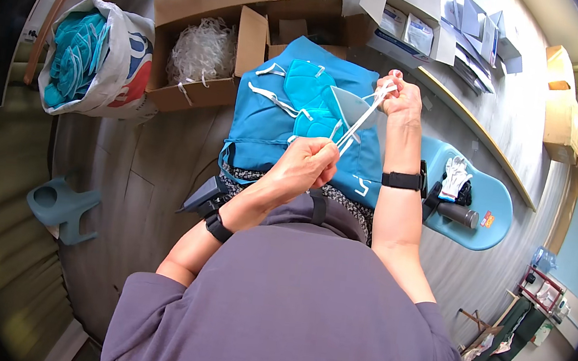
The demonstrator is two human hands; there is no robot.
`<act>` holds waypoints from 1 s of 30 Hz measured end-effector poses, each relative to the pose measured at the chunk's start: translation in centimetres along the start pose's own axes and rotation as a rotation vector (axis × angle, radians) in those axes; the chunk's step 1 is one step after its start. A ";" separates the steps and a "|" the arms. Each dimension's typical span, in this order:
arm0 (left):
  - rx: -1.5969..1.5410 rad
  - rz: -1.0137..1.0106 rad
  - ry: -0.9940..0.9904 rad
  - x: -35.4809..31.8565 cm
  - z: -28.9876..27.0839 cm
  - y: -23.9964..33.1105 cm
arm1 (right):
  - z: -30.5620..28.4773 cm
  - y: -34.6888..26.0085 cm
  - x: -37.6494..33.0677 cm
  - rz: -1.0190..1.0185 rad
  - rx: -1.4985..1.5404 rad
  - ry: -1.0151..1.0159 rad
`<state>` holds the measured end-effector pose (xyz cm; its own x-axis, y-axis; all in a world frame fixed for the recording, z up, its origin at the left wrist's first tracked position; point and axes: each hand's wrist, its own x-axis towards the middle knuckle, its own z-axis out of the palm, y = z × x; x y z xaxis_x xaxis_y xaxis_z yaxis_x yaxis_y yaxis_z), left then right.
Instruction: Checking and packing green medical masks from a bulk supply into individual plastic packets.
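White elastic straps run taut on a slant between my two closed hands. My left hand grips their lower end, and my right hand pinches the upper end, farther away and to the right. Under and beside the straps, several teal face masks with white straps lie on the blue apron spread over my lap. A paler, pointed mask panel shows just behind the straps. Whether the held straps are joined to one of these masks I cannot tell.
At the far left stands a white bag full of teal masks. Beside it, a cardboard box holds a tangle of white straps. To my right a blue stool carries gloves and a dark bottle.
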<state>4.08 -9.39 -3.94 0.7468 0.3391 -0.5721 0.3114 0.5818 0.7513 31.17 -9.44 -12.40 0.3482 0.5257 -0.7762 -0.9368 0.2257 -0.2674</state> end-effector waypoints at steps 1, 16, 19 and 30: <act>0.006 -0.006 -0.014 -0.2 -0.2 -0.2 | -0.5 -0.2 0.6 -0.005 0.013 0.036; -0.452 -0.099 -0.233 0.0 -2.0 -3.3 | -1.9 -0.3 -2.2 -0.171 -0.238 -0.414; -0.559 -0.030 -0.375 1.8 -2.9 -3.0 | -1.2 2.7 -6.0 -0.238 -0.379 -0.658; -0.823 -0.041 -0.164 2.9 -2.9 -3.1 | -2.5 2.7 -10.4 -0.315 -0.158 -0.839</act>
<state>3.59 -8.07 -8.88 0.8403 0.2310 -0.4905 -0.1405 0.9665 0.2146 24.90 -16.34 -6.51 0.4420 0.8970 -0.0004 -0.7665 0.3774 -0.5197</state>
